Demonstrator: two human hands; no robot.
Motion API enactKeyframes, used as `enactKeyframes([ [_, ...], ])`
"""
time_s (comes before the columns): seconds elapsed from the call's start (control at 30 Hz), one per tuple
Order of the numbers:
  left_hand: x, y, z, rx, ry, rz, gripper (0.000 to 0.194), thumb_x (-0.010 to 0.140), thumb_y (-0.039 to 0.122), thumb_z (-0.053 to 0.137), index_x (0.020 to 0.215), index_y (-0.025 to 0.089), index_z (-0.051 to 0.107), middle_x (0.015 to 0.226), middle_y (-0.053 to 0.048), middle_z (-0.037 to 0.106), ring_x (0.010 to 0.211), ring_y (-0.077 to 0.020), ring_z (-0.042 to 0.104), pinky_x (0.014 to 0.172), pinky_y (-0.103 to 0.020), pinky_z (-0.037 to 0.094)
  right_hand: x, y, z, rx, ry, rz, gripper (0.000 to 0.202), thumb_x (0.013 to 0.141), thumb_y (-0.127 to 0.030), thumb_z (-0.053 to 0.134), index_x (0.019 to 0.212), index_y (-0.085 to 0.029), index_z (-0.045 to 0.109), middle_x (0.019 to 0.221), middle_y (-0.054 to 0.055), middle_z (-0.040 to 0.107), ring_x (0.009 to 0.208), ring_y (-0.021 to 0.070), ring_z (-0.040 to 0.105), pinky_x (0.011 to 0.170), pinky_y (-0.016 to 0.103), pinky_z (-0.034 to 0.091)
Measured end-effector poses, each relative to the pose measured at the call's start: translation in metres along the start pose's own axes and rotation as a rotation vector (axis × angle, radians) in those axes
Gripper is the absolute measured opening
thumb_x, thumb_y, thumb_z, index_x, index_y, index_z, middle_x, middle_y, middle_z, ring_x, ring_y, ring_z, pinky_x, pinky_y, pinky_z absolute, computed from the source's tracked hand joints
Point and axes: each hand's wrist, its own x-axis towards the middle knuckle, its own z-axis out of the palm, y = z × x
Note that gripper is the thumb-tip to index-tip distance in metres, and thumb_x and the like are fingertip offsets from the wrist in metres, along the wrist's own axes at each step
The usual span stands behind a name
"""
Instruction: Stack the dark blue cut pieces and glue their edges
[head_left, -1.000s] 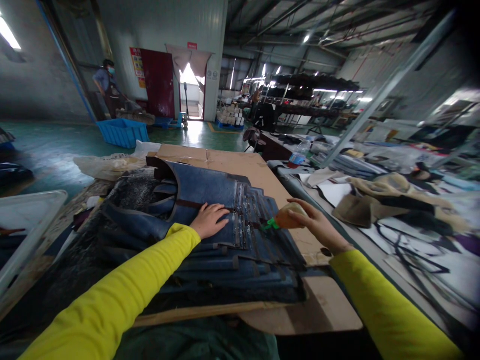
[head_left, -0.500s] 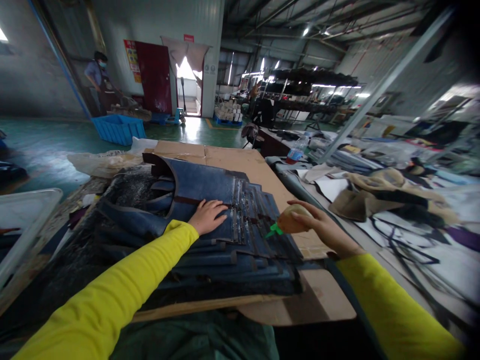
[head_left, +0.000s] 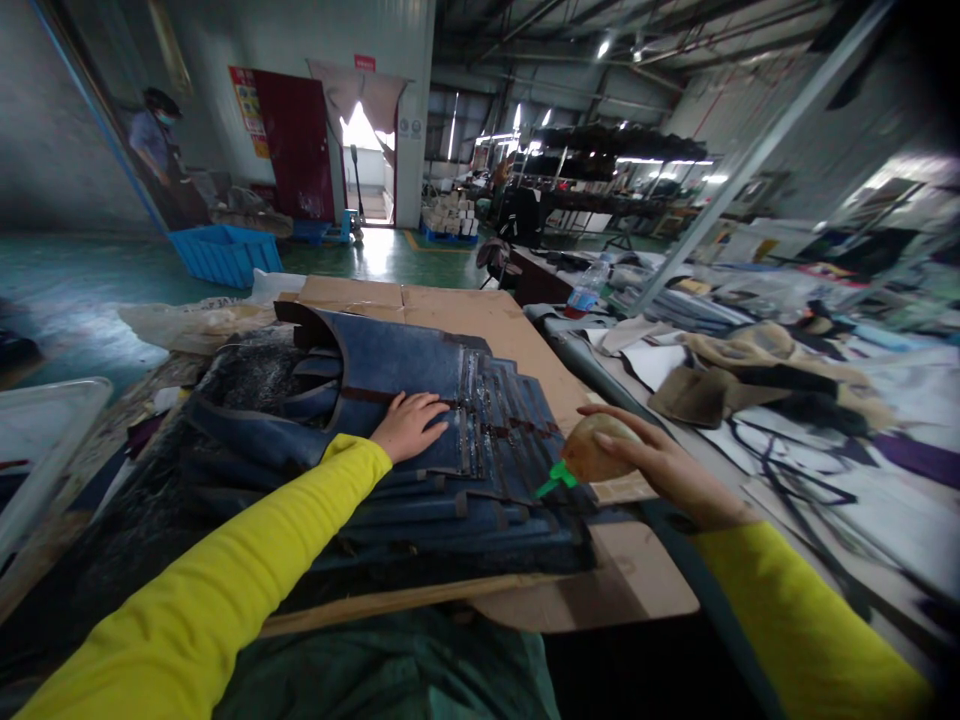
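Observation:
My left hand (head_left: pixel 411 425) lies flat on a stack of dark blue leather-like pieces (head_left: pixel 401 355), its fingers stretched toward their overlapped edges. Those edges (head_left: pixel 499 410) are fanned out in steps and carry shiny wet-looking streaks. To the right of the stack, my right hand (head_left: pixel 660 455) is wrapped round a rounded, yellowish squeeze bottle (head_left: pixel 600 447). The bottle tilts so that its green nozzle (head_left: pixel 556 480) points down and left, close above the lower right edges of the stack. I cannot tell whether the nozzle touches them.
Brown cardboard (head_left: pixel 450 300) lies under and behind the stack. A neighbouring table on the right holds tan fabric scraps (head_left: pixel 697 385), black straps and a plastic bottle (head_left: pixel 589 288). A white bin (head_left: pixel 56 420) stands at left. A blue crate (head_left: pixel 225 253) and a masked person (head_left: pixel 156 150) are farther back.
My right hand and the squeeze bottle have moved slightly down and to the right, away from the wet edges. My left hand stays on the stack. The whole view has shifted a little.

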Motion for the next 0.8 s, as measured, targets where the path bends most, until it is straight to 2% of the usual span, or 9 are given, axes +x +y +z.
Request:
enactKeyframes([
  [0.2, 0.0008, -0.0004, 0.0019, 0.012, 0.013, 0.008, 0.037, 0.089, 0.044, 0.039, 0.121, 0.029, 0.051, 0.135, -0.002, 0.046, 0.126, -0.0196, 0.038, 0.11, -0.049, 0.019, -0.0062, -0.0052, -0.0027, 0.015, -0.012, 0.013, 0.046, 0.078, -0.052, 0.06, 0.119, -0.03, 0.055, 0.12, -0.001, 0.058, 0.115, 0.0311, 0.049, 0.104, 0.042, 0.034],
  [0.33, 0.0005, 0.0, 0.0009, 0.011, 0.01, 0.008, 0.037, 0.089, 0.044, 0.039, 0.121, 0.028, 0.051, 0.136, -0.003, 0.046, 0.126, -0.02, 0.038, 0.109, -0.05, 0.019, -0.0047, -0.0032, -0.0023, 0.004, 0.028, 0.01, 0.048, 0.076, -0.052, 0.062, 0.117, -0.029, 0.056, 0.118, 0.0, 0.059, 0.113, 0.0312, 0.05, 0.103, 0.042, 0.035],
  [0.5, 0.0004, 0.0004, -0.0002, 0.008, 0.006, 0.01, 0.038, 0.089, 0.044, 0.038, 0.121, 0.028, 0.051, 0.136, -0.003, 0.046, 0.127, -0.0202, 0.038, 0.11, -0.05, 0.019, -0.0033, 0.0005, 0.0006, -0.002, 0.018, -0.015, 0.047, 0.076, -0.052, 0.061, 0.118, -0.031, 0.055, 0.117, 0.0, 0.059, 0.112, 0.0306, 0.051, 0.101, 0.042, 0.038],
  [0.67, 0.0006, 0.0001, -0.0003, -0.002, 0.0, 0.002, 0.038, 0.089, 0.044, 0.038, 0.121, 0.029, 0.051, 0.136, -0.003, 0.045, 0.127, -0.0201, 0.037, 0.11, -0.049, 0.017, -0.0042, 0.0012, 0.0022, -0.012, 0.097, -0.035, 0.047, 0.075, -0.053, 0.062, 0.115, -0.03, 0.056, 0.113, 0.001, 0.061, 0.109, 0.0311, 0.053, 0.099, 0.042, 0.041],
  [0.8, 0.0, -0.0001, 0.0, -0.001, 0.004, 0.005, 0.038, 0.089, 0.044, 0.039, 0.121, 0.029, 0.051, 0.137, -0.003, 0.045, 0.127, -0.0202, 0.037, 0.11, -0.049, 0.017, -0.0115, -0.0004, 0.0012, 0.039, 0.054, -0.04, 0.048, 0.077, -0.051, 0.062, 0.119, -0.03, 0.053, 0.114, 0.001, 0.061, 0.109, 0.0303, 0.054, 0.097, 0.041, 0.043],
])
